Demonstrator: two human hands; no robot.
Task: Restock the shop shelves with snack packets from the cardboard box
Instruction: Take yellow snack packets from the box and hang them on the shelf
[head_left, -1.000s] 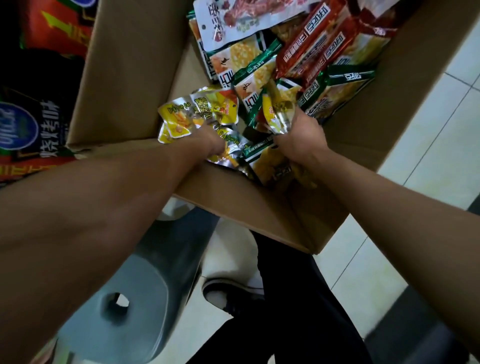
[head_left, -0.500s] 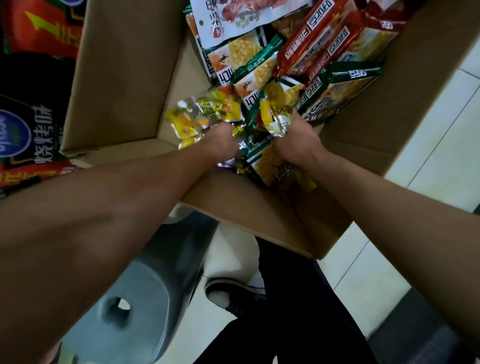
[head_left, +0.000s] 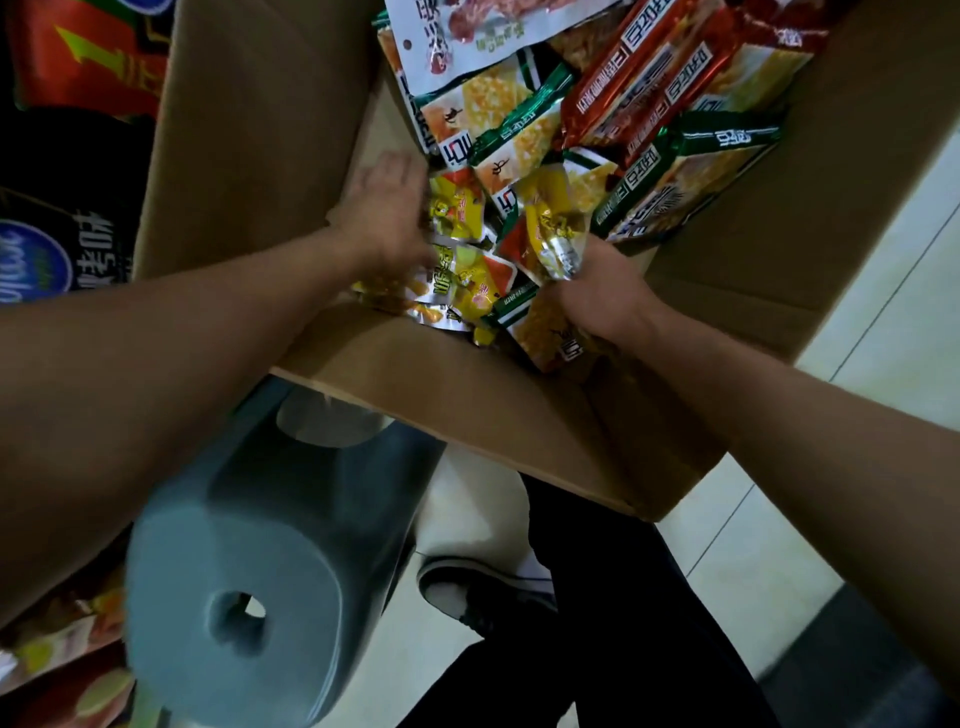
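Note:
An open cardboard box (head_left: 249, 135) holds several snack packets: small yellow ones (head_left: 462, 270) at the near side, green-edged cracker packs (head_left: 524, 140) in the middle, red packs (head_left: 644, 78) behind. My left hand (head_left: 384, 218) lies inside the box with fingers spread, its fingertips against the yellow packets. My right hand (head_left: 597, 291) grips a bunch of yellow packets (head_left: 550, 228) that stick up above its fist. A white packet with a red picture (head_left: 467, 36) lies at the box's far side.
A grey plastic stool (head_left: 260, 571) stands under the box at lower left. Shelves with dark and red snack bags (head_left: 67, 218) run along the left. A shoe (head_left: 467, 587) and dark trouser leg (head_left: 597, 623) are below on pale floor tiles (head_left: 753, 571).
My left hand has let go of its yellow packets and spread open, moving left and deeper into the box. The released packets lie near the box's front wall. My right hand keeps its bunch.

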